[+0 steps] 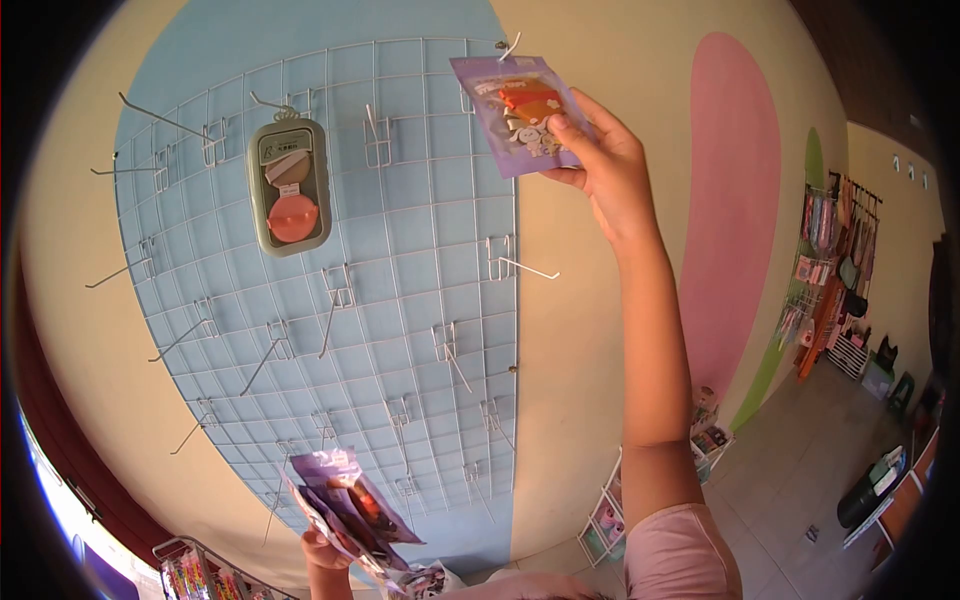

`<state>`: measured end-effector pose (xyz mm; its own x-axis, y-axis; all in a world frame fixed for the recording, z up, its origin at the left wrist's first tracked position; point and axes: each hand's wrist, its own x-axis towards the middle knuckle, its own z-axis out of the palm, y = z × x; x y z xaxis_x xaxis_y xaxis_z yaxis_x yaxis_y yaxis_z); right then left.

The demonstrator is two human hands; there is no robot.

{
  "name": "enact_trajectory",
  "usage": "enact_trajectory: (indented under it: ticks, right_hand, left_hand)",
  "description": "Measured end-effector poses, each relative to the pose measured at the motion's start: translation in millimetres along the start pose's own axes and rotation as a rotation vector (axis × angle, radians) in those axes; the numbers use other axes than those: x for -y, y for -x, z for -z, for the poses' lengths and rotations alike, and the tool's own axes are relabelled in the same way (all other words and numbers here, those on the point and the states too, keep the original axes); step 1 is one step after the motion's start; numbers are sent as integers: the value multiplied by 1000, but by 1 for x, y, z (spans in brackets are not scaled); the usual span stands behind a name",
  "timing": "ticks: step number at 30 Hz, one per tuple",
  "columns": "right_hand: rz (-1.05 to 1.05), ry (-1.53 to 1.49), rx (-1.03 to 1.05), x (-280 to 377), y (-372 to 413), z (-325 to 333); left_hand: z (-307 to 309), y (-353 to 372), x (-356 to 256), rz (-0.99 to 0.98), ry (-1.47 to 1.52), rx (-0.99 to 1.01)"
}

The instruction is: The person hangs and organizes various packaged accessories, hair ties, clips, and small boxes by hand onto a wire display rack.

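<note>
My right hand [600, 160] is raised high and grips a purple packet [518, 112] by its lower right corner. The packet's top edge is at a wire hook [508, 46] at the top right of a white wire grid panel [400, 300] on the wall. Low in the view, my left hand [322, 552] holds a fanned bunch of similar purple packets [350, 505] in front of the grid's bottom. A grey-green packaged item [289, 186] with a red round part hangs on a hook in the grid's upper left.
Several bare wire hooks [520, 266] stick out across the grid. A small white rack [605, 515] with goods stands by the wall at bottom right. Farther right, a display [835, 260] of hanging items lines the wall above a tiled floor [800, 470].
</note>
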<state>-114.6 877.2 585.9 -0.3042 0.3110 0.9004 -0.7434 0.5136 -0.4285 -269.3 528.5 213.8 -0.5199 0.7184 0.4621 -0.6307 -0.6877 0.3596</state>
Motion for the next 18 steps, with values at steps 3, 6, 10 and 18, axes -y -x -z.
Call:
enact_trajectory:
  ticks: [3,6,10,18]
  right_hand:
    - [-37,20,3,-39,-11,0]
    - [-77,-8,1,-78,-20,-8]
    - [-54,45,-31,-110,-28,-6]
    - [285,383,-154,-28,55,-8]
  left_hand:
    - [-7,-13,4,21,-4,-25]
    - [-35,-34,12,-3,-57,-64]
    - [-72,-70,18,28,9,92]
    - [-110,-116,28,5,-132,236]
